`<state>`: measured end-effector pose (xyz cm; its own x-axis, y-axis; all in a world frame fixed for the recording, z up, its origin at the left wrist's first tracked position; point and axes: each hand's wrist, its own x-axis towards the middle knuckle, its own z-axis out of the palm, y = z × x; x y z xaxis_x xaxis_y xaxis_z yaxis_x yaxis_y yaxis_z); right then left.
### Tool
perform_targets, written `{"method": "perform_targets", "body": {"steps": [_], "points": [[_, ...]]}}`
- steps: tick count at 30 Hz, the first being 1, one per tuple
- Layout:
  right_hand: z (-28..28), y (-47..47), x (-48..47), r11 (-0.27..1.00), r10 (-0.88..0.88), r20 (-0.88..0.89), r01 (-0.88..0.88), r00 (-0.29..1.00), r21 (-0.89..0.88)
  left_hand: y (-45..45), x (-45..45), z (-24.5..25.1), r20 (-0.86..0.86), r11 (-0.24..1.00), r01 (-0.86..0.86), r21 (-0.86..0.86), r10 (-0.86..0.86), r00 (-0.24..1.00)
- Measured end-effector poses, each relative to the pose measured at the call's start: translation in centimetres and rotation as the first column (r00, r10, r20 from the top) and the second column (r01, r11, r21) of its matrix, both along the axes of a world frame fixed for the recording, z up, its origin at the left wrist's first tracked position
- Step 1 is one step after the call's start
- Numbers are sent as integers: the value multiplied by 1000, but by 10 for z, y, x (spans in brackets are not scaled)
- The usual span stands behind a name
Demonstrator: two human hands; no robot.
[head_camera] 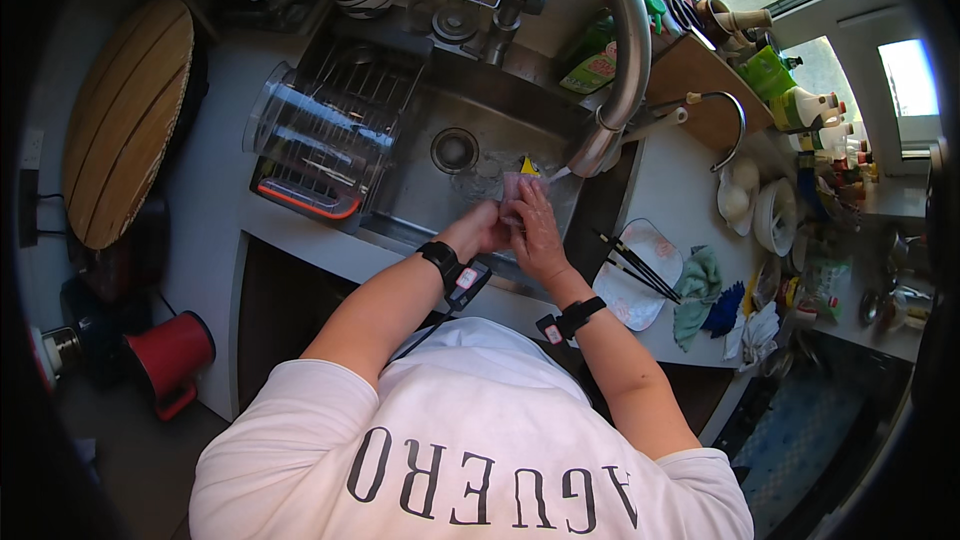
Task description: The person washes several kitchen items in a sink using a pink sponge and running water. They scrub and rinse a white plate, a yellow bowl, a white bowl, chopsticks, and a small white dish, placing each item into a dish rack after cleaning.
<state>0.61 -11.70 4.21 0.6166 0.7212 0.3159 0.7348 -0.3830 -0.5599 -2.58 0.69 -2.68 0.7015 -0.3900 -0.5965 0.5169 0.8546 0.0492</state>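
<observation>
Over the stainless steel sink [420,195], my left hand [489,226] and my right hand [535,231] are pressed together around a pale pink cloth or sponge [513,184]. A small yellow-and-black object [529,166] sticks out just beyond it; most of it is hidden, so its kind is unclear. My right fingers lie flat across the pink piece, and my left fingers curl beneath, partly hidden. Water runs from the faucet head [589,157] beside my right fingertips. The sink drain [454,151] lies ahead and to the left.
A dish rack [330,142] covers the sink's left side. The curved faucet neck [637,30] arches overhead. On the right counter are a plate [626,300], black chopsticks [641,268] and a green cloth [697,292]. A red kettle [169,352] stands lower left.
</observation>
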Motion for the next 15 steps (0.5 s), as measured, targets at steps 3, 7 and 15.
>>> {"method": "perform_targets", "body": {"steps": [3, 7, 15], "points": [[4, 10, 13, 998, 3, 150, 6, 989, -57, -1, -7, -5, -116, 971, 180, 156, -163, 980], [-31, -4, 62, 981, -149, -653, 195, 743, -1, 11, -15, -47, 51, 912, 385, -144, -382, 923], [-27, 1, 16, 625, 379, -907, 773, -183, 105, -7, 10, 9, 100, 965, 113, 236, -140, 985]]}}
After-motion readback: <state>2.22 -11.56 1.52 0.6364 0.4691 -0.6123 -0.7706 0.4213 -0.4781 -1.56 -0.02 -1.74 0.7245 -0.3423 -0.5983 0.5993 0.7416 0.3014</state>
